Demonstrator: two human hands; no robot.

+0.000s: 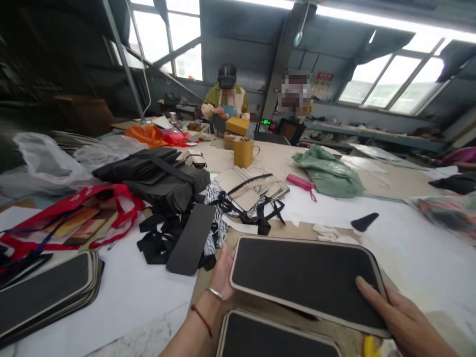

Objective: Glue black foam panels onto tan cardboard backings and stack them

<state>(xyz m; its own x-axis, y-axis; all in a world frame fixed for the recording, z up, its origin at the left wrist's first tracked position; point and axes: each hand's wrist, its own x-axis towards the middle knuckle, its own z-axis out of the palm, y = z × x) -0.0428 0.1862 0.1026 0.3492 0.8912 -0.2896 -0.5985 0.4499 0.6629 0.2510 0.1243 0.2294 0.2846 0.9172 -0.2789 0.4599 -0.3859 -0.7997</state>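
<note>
A dark rectangular panel with a pale edge and rounded corners is held level between my two hands. My left hand grips its left end, fingers hidden underneath. At the right end, my right hand has its thumb on the top face and its other fingers out of sight below. Directly beneath lies a stack of similar panels, partly covered by the held one. Something yellow shows beside my right hand at the lower edge. A loose black strip-like piece lies left of my left hand.
Another panel stack lies at the left. Dark folded pieces, black straps and a red bag crowd the left side. Beyond are a pink pouch, a green bag and a black cone-shaped piece. A co-worker works across the table.
</note>
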